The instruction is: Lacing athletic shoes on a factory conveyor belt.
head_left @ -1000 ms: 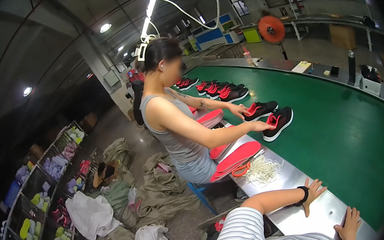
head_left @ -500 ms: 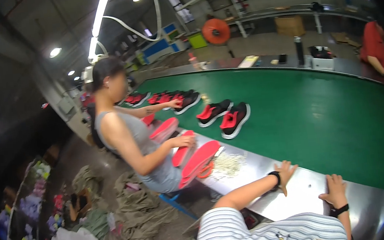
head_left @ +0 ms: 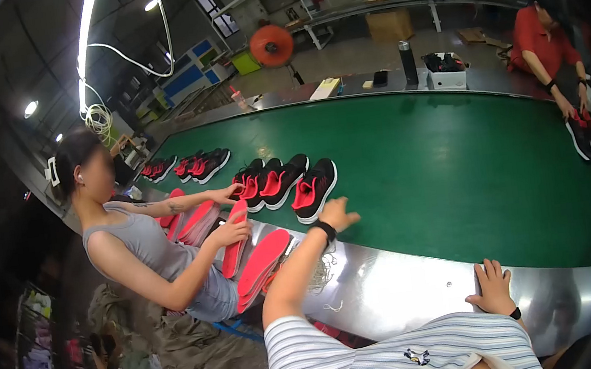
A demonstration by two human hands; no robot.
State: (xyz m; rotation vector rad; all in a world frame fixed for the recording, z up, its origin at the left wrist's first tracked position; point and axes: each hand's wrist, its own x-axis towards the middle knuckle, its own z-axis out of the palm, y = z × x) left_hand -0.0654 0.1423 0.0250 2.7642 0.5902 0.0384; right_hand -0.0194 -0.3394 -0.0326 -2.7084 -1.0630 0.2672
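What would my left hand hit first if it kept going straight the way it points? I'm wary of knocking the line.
Probably the nearest black-and-red shoe on the green belt; your left hand sits just short of it.

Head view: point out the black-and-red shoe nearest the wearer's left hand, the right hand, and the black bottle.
black-and-red shoe (head_left: 314, 189): head view, red inner lining.
right hand (head_left: 493, 286): head view, back of hand.
black bottle (head_left: 408, 62): head view, mid-body.

Black-and-red shoes (head_left: 314, 189) stand on the green conveyor belt (head_left: 454, 166).
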